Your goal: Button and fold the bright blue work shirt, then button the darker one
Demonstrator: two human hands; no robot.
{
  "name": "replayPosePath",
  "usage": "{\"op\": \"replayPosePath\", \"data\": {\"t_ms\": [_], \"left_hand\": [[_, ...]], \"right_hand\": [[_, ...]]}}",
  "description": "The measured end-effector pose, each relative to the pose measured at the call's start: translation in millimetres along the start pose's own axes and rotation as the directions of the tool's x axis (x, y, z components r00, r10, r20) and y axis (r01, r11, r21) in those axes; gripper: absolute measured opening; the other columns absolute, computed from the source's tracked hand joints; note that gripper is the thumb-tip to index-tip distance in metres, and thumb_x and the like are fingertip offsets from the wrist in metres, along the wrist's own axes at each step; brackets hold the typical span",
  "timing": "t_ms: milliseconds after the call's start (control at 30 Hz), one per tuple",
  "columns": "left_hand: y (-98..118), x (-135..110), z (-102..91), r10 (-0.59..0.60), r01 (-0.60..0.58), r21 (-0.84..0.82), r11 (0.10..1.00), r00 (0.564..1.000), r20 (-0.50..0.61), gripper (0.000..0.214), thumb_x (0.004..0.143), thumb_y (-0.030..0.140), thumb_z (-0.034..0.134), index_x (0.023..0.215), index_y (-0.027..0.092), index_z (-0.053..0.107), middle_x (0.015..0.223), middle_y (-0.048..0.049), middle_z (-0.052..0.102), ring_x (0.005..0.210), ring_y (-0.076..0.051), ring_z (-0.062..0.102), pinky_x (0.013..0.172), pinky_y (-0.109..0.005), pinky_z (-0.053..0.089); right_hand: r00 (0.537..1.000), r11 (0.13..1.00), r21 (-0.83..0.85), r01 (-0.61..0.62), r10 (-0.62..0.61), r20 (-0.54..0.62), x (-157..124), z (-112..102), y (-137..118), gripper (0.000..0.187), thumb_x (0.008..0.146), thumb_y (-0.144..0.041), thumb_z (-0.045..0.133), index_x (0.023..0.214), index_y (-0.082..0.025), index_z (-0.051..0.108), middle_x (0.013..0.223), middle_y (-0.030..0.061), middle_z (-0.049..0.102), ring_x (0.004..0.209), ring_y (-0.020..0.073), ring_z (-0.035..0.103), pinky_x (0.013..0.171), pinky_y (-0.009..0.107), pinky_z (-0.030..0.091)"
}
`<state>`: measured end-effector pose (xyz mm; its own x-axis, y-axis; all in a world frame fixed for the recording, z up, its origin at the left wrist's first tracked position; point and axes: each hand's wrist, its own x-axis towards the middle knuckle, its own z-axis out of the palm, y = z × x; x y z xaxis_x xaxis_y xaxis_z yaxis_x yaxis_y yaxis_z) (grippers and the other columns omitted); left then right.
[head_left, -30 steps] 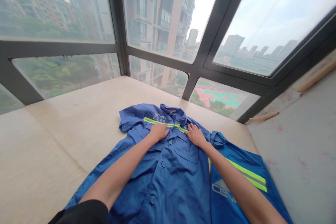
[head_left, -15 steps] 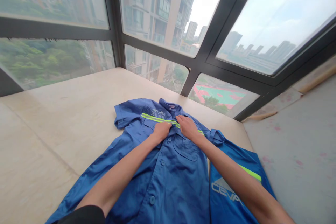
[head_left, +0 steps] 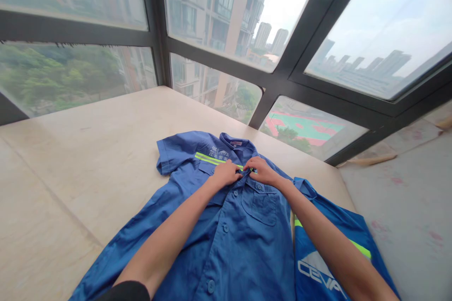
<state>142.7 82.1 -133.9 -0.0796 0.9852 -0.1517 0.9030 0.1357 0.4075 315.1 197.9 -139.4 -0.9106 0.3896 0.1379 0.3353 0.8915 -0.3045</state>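
A blue short-sleeved work shirt (head_left: pixel 243 244) with a yellow-green reflective stripe lies front up, its collar toward the window. Buttons run down the front placket, and those below the chest look fastened. My left hand (head_left: pixel 228 173) is closed on the placket edge at chest height. Facing it, my right hand (head_left: pixel 261 170) pinches the other side of the placket by the stripe. The fingertips nearly meet, and the button between them is hidden. A chest pocket (head_left: pixel 259 202) with its own button lies just below my right hand.
A second blue garment (head_left: pixel 318 249) with "CEVA" lettering lies to the right, partly under my right forearm. Both rest on a beige stone ledge (head_left: pixel 88 150). Dark window frames (head_left: pixel 219 66) border it behind, and a patterned wall (head_left: pixel 406 207) stands at the right.
My right hand has gone from lying flatter on the stripe to pinching the placket. The shirt front is lifted slightly between my hands. The view has shifted a little.
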Motion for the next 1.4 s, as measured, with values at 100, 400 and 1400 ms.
{"op": "replayPosePath", "data": {"t_ms": [100,400,1400], "left_hand": [[5,6,0.7,-0.018,0.017,-0.011,1.000,1.000,-0.009,0.035,0.087,0.040,0.054,0.107,0.023,0.076,0.110,-0.0163,0.070,0.105,-0.031,0.068,0.090,-0.040,0.056],[-6,16,19.0,-0.069,0.036,-0.220,0.975,0.987,-0.146,0.029,0.086,0.026,0.052,0.101,0.028,0.077,0.103,-0.0037,0.076,0.098,-0.020,0.068,0.083,-0.027,0.052],[-16,25,14.0,-0.124,0.061,-0.672,0.738,0.991,-0.046,0.024,0.080,0.033,0.060,0.087,0.016,0.075,0.071,0.0001,0.070,0.060,-0.010,0.058,0.058,-0.019,0.041]], "right_hand": [[0.989,0.998,0.039,0.056,-0.051,-0.136,-3,-6,3,0.018,0.078,-0.011,0.061,0.087,-0.021,0.072,0.090,0.0040,0.067,0.091,0.0164,0.059,0.088,0.032,0.043],[0.975,0.993,-0.095,0.072,-0.091,-0.201,-2,26,-10,0.021,0.088,-0.013,0.055,0.100,-0.019,0.070,0.099,0.0059,0.070,0.097,0.0179,0.060,0.086,0.032,0.042],[0.902,0.989,-0.146,-0.032,-0.035,-0.431,-10,41,-8,0.021,0.097,-0.031,0.055,0.096,-0.021,0.074,0.076,0.0043,0.061,0.081,0.0164,0.052,0.080,0.033,0.038]]}}
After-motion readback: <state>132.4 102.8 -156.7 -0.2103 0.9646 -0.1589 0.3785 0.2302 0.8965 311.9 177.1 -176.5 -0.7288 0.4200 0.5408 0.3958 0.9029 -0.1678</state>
